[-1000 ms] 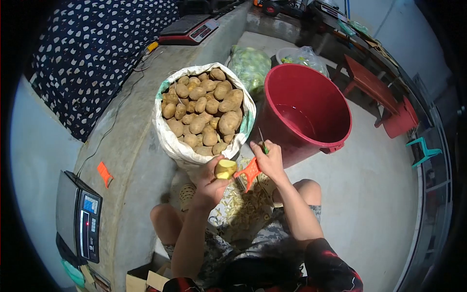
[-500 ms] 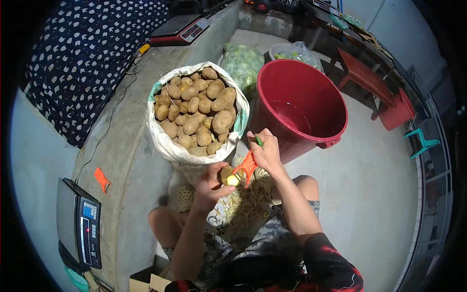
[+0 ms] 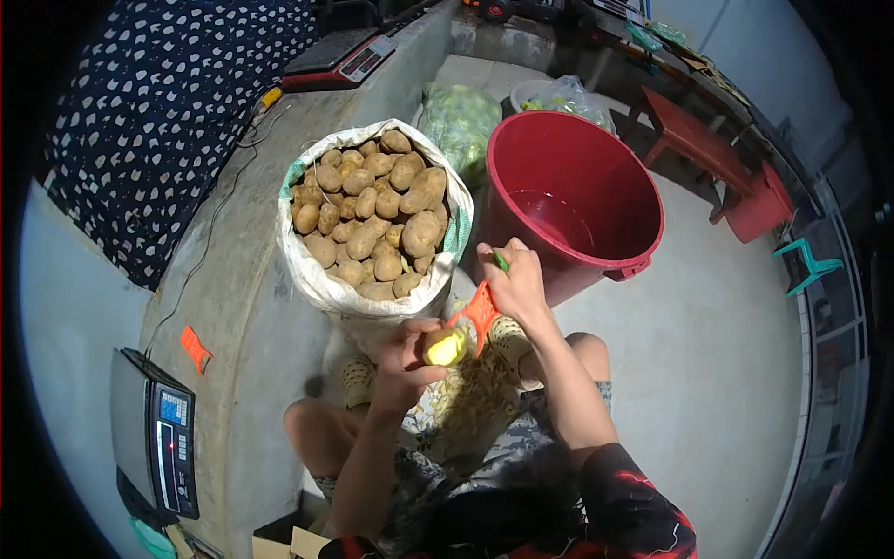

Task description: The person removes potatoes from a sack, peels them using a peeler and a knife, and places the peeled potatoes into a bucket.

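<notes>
My left hand (image 3: 408, 365) is closed around a partly peeled potato (image 3: 447, 348); bare yellow flesh shows on the side facing the peeler. An orange peeler (image 3: 480, 312) is gripped in my right hand (image 3: 515, 279), its head beside the potato; whether the blade touches is too small to tell. Something green (image 3: 502, 262) shows at the top of that fist. Beyond my hands stands a white sack (image 3: 307, 270) filled with unpeeled potatoes (image 3: 372, 210). Peelings (image 3: 470, 401) lie on the floor between my feet, below the hands.
A large red tub (image 3: 577, 200) with some liquid at its bottom stands right of the sack. Left, a concrete ledge (image 3: 233, 242) carries another orange peeler (image 3: 196, 348) and a scale (image 3: 168, 438). Behind are a green-filled bag (image 3: 460, 121) and a red bench (image 3: 689, 140).
More yellow flesh is bared on the potato. My right hand and the peeler have shifted slightly to the right. The left hand keeps its hold.
</notes>
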`<action>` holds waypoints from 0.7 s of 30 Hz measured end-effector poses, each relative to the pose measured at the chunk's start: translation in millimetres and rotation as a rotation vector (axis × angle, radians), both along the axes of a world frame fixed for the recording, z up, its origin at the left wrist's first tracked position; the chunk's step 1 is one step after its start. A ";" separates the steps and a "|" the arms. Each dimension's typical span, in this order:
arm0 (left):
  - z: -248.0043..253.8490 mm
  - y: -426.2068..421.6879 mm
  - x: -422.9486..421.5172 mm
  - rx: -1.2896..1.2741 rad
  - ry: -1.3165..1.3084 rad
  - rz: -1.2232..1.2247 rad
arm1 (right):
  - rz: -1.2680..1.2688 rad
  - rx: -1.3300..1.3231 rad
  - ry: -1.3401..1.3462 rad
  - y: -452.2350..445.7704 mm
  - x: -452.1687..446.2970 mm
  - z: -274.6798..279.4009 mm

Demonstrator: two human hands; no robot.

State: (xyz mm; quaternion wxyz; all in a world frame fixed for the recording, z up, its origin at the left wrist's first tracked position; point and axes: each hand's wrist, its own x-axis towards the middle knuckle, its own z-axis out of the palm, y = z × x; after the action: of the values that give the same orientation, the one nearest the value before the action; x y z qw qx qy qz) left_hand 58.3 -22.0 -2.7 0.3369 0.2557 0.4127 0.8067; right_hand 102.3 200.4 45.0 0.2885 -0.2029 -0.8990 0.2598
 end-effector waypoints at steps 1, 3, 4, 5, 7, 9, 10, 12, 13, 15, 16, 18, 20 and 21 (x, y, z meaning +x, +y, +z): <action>-8.0 1.2 0.2 0.083 -0.115 -0.073 | -0.045 -0.118 -0.032 6.1 -5.2 -12.8; -10.5 1.7 0.5 0.166 -0.220 -0.147 | -0.096 -0.266 -0.053 9.5 -8.6 -16.6; -8.0 1.9 1.3 0.200 -0.238 -0.129 | -0.101 -0.268 -0.047 5.6 -7.5 -10.7; -6.1 2.6 2.9 0.237 -0.260 -0.111 | -0.056 -0.281 -0.015 1.1 -3.6 -4.8; -0.4 5.3 4.6 0.155 -0.214 -0.039 | 0.016 -0.121 0.045 -10.0 6.0 10.5; -3.1 6.3 6.2 0.087 -0.133 0.040 | -0.010 -0.037 0.013 -12.0 7.3 16.5; -9.2 6.3 5.6 0.083 -0.133 0.038 | -0.043 0.049 -0.014 -11.3 7.7 17.7; -18.4 6.7 4.6 0.197 -0.253 -0.050 | -0.075 -0.087 -0.029 6.9 -1.6 -12.7; -18.0 4.6 4.8 0.254 -0.230 -0.119 | -0.099 -0.160 -0.061 14.4 -4.8 -21.3; -13.9 5.3 5.0 0.300 -0.275 -0.108 | -0.063 -0.345 -0.067 18.1 -5.1 -24.4; -9.8 6.2 7.4 0.353 -0.327 -0.088 | -0.064 -0.343 -0.069 9.6 -1.5 -11.9; -5.2 8.6 9.9 0.271 -0.373 0.003 | -0.005 -0.106 0.041 -14.5 7.2 15.9; -8.0 7.7 10.8 0.138 -0.184 0.080 | -0.001 0.023 0.079 -21.3 8.1 24.1; -4.7 7.5 11.8 0.124 -0.178 0.049 | -0.049 -0.007 0.086 -13.2 3.4 13.1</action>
State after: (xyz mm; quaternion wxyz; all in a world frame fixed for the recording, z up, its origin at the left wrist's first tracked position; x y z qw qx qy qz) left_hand 70.1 -14.4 -7.4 0.3358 0.1934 0.3367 0.8582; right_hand 105.7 187.2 58.0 0.3325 -0.2143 -0.8796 0.2642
